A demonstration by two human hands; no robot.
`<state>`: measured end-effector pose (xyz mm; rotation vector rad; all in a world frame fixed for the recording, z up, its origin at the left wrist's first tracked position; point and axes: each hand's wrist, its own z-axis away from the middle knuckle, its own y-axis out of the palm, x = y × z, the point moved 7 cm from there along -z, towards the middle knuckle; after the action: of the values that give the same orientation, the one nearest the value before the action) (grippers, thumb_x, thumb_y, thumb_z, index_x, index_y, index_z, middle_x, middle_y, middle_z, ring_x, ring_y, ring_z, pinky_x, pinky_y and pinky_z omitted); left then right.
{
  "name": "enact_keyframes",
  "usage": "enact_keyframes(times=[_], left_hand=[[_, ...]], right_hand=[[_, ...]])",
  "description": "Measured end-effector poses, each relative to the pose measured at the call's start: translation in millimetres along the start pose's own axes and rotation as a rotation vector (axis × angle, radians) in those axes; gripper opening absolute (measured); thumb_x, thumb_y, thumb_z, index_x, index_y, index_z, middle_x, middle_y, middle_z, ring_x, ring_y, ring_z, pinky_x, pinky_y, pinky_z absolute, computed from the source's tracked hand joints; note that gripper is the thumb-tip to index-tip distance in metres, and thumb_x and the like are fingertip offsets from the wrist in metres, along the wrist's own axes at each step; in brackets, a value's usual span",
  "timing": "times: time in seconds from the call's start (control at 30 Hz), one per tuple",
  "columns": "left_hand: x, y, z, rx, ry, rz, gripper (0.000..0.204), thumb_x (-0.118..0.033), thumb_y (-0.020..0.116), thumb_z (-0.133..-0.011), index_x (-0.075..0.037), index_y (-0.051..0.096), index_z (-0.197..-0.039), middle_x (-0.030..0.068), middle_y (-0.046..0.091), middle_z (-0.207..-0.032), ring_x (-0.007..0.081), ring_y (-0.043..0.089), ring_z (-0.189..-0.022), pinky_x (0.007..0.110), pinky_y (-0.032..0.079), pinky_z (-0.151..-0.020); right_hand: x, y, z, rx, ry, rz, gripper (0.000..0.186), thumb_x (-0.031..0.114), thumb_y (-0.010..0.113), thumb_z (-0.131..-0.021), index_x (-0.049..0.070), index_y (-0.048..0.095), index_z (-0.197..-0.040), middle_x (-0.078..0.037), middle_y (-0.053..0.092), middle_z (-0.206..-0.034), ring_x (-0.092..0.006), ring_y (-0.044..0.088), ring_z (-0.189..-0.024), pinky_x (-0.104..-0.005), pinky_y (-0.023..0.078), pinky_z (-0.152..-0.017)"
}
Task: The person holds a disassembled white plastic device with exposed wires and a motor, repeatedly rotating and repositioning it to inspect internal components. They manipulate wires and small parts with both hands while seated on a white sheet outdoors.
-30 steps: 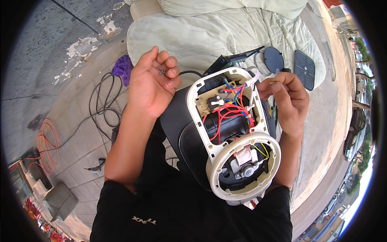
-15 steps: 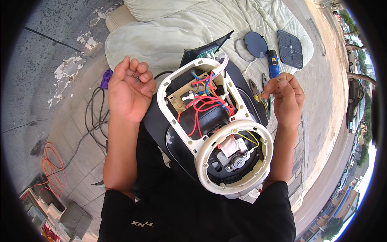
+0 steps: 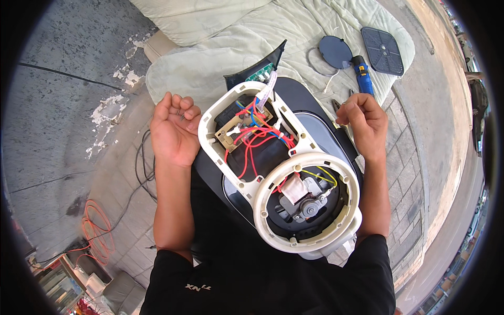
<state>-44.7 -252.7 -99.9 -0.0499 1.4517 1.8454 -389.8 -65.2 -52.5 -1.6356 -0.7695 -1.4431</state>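
On my lap lies an opened electrical appliance with a white plastic frame and a dark body. Red and blue wires cross a tan circuit board in its squarish opening. Its round ring surrounds a small motor with yellow wires. My left hand is palm up beside the frame, fingers curled around small metal screws. Right of the appliance, my right hand has thumb and forefinger pinched together; whatever is between them is too small to make out.
A dark panel with a green board stands tilted behind the frame, joined by a cable. On the pale quilted cover lie a round dark lid, a perforated plate and a blue power tool. Pliers sit near my right hand.
The view has shifted and turned slightly. My right fingertips have tipped down, and the small pale thing at them no longer shows. My left hand stays curled around the screws.
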Motion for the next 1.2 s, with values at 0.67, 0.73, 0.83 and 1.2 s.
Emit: enact_keyframes(times=[0.67,0.73,0.83,1.2], left_hand=[[3.6,1.7,0.3,-0.038,-0.022,0.043,0.028,-0.03,0.056,-0.107,-0.01,0.061,-0.09,0.0056,0.062,-0.085,0.0174,0.053,-0.073,0.028,0.042,-0.058],[4.8,7.7,-0.2,-0.062,-0.026,0.016,0.028,-0.031,0.055,-0.107,-0.009,0.061,-0.089,0.006,0.061,-0.085,0.0176,0.053,-0.072,0.029,0.041,-0.058],[6.2,5.6,-0.7,-0.023,-0.028,0.039,0.027,-0.03,0.056,-0.107,-0.009,0.062,-0.091,0.0064,0.062,-0.085,0.0182,0.053,-0.071,0.03,0.041,-0.059],[5.6,9.6,4.7,-0.135,-0.037,0.052,0.027,-0.028,0.055,-0.107,-0.009,0.06,-0.089,0.0057,0.059,-0.085,0.016,0.051,-0.071,0.027,0.039,-0.056]], right_hand=[[46.7,30.1,-14.2,0.248,-0.122,-0.082,0.011,0.009,0.056,-0.105,-0.001,0.062,-0.105,-0.016,0.073,-0.111,-0.0115,0.066,-0.094,-0.0286,0.053,-0.083],[81.3,47.7,-20.3,0.343,-0.266,0.022,0.011,0.01,0.057,-0.107,-0.001,0.061,-0.105,-0.017,0.073,-0.113,-0.0137,0.066,-0.101,-0.0295,0.052,-0.089],[112.3,80.7,-30.3,0.433,-0.404,0.102,0.012,0.012,0.059,-0.107,-0.001,0.061,-0.105,-0.016,0.073,-0.114,-0.017,0.066,-0.106,-0.0322,0.051,-0.096],[111.8,127.5,-51.9,0.559,-0.503,0.225,0.013,0.012,0.06,-0.107,0.001,0.065,-0.109,-0.008,0.072,-0.106,-0.0177,0.066,-0.104,-0.0318,0.05,-0.095]])
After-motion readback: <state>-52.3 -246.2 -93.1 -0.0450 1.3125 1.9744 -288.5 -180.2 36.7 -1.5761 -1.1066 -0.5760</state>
